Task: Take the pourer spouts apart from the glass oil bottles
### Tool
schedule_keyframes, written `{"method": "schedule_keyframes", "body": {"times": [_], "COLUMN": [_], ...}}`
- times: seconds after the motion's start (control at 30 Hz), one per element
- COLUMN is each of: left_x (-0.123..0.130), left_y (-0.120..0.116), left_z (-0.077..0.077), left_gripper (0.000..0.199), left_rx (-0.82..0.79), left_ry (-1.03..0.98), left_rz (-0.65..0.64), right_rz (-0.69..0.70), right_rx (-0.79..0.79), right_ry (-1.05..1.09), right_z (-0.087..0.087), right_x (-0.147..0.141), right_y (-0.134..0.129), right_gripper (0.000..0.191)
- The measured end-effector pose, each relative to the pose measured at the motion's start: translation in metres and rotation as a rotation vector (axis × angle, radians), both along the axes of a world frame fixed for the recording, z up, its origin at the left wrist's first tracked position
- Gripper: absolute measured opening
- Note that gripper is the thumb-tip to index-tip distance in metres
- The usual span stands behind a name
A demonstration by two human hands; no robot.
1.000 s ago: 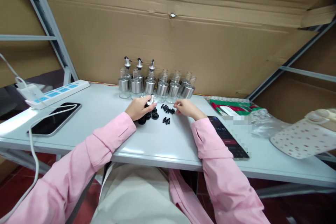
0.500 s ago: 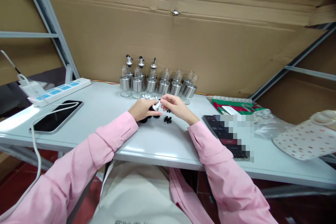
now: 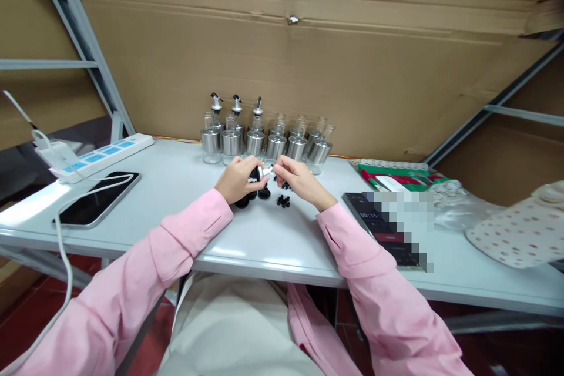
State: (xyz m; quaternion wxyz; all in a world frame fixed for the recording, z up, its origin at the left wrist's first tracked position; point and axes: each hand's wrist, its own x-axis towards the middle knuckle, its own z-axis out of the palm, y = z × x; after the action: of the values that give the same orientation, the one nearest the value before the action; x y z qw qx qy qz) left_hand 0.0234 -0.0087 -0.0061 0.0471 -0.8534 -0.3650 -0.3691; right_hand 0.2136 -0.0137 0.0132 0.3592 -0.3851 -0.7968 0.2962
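Above the table, both hands meet around a pourer.

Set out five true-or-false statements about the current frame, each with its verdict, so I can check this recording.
1. The left hand grips a pourer spout. True.

2. Every glass bottle has a pourer fitted. False: only three pourers show on the steel-sleeved glass bottles; other necks are bare.

3. The right hand is lying flat on the tabletop. False: the right hand has its fingertips at the tip of the spout held in the other hand.

4. A white power strip with blue sockets lies on the left side of the table. True.

5. The small black caps sit in a tray. False: the small black caps lie loose on the tabletop.
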Motion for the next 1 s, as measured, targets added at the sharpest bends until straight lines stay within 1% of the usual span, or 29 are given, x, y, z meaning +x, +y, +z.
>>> {"method": "schedule_keyframes", "body": {"times": [0.13,0.33,0.43,0.53,0.67,0.8,1.0], "left_x": [-0.0015,-0.0002,0.0002,0.0003,0.001,0.0018,0.0015], "left_y": [0.0014,0.0002,-0.0007,-0.0023,-0.0046,-0.0045,-0.0029], "left_z": [0.0018,0.0022,0.0017,0.002,0.0027,0.0023,0.0], "left_gripper": [0.016,0.013,0.013,0.02,0.031,0.03,0.026], "left_rx": [0.014,0.042,0.034,0.022,-0.014,-0.066,-0.085], "left_ry": [-0.051,-0.005,0.011,0.01,-0.015,0.007,-0.027], "left_rz": [0.02,-0.013,-0.028,-0.035,-0.032,-0.067,-0.141], "right_rz": [-0.023,-0.018,-0.049,-0.086,-0.063,-0.059,-0.077], "right_rx": [0.042,0.0,0.033,0.073,0.103,0.097,0.074], "right_ry": [-0.094,-0.012,-0.038,-0.079,-0.011,0.011,-0.07], "right_z": [0.0026,0.0035,0.0029,0.0026,0.0016,0.0014,0.0034], "right_x": [-0.0033,-0.0051,-0.0051,-0.0051,-0.0045,-0.0044,-0.0055], "right_y": [-0.0052,-0.009,-0.0083,-0.0072,-0.0051,-0.0042,-0.0063], "right_gripper": [0.029,0.023,0.025,0.027,0.017,0.011,0.017]}}
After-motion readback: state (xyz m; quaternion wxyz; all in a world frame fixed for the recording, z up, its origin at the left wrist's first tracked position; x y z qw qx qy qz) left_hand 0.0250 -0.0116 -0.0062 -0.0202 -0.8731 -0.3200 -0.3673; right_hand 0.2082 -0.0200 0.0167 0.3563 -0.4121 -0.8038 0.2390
